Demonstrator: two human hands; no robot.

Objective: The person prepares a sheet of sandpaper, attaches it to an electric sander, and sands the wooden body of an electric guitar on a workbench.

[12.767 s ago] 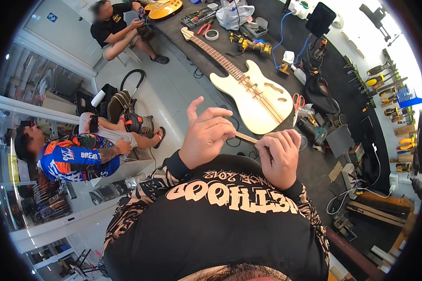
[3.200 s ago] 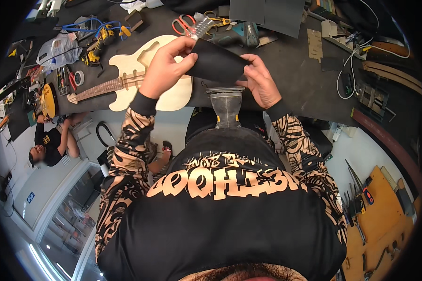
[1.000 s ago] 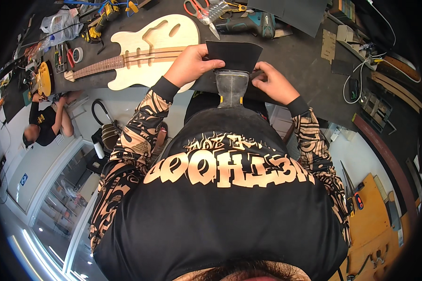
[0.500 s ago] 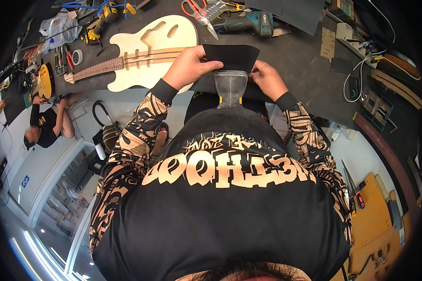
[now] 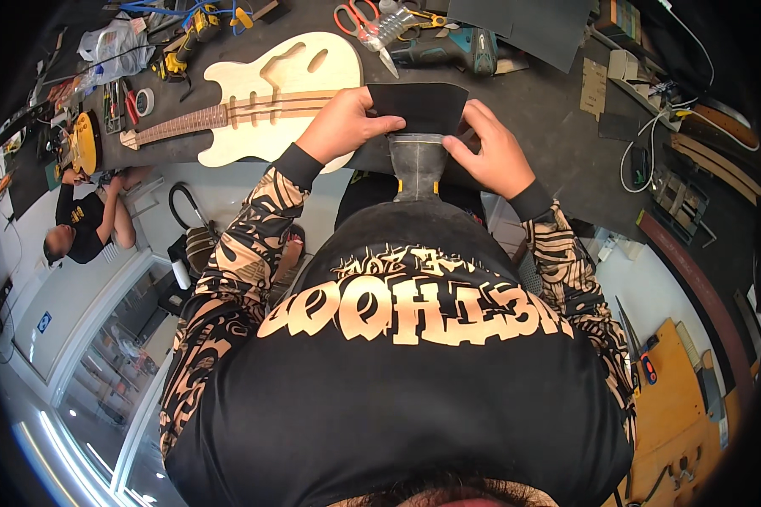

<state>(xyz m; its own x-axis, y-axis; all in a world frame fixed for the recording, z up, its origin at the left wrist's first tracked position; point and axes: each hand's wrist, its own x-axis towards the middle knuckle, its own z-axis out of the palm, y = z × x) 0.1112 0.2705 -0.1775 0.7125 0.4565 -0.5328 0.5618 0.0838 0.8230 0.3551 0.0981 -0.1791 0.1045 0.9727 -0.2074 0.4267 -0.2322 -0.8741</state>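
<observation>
A black sheet of sandpaper (image 5: pixel 419 105) stands bent over the pad end of a dusty dark grey sander (image 5: pixel 418 157) with yellow clips on its sides. The sander rests against my belly at the bench's near edge. With thumb and fingers, my left hand (image 5: pixel 345 125) pinches the sheet's left side. My right hand (image 5: pixel 497 154) closes on the sheet's right edge, its thumb beside the corner of the sander's pad. The far face of the sheet and some fingertips behind it are hidden.
An unfinished pale guitar body (image 5: pixel 330 63) with its neck lies left of my hands. Scissors (image 5: pixel 359 21), a teal power tool (image 5: pixel 473 52) and black sheets (image 5: pixel 537 29) are farther back. A yellow drill (image 5: pixel 177 59) lies left. Another person (image 5: pixel 89 224) works at the far left.
My right hand has shifted from the sander's corner up along the sheet's right edge, its fingers now higher and its thumb lower. My left hand keeps its hold. The view has shifted slightly.
</observation>
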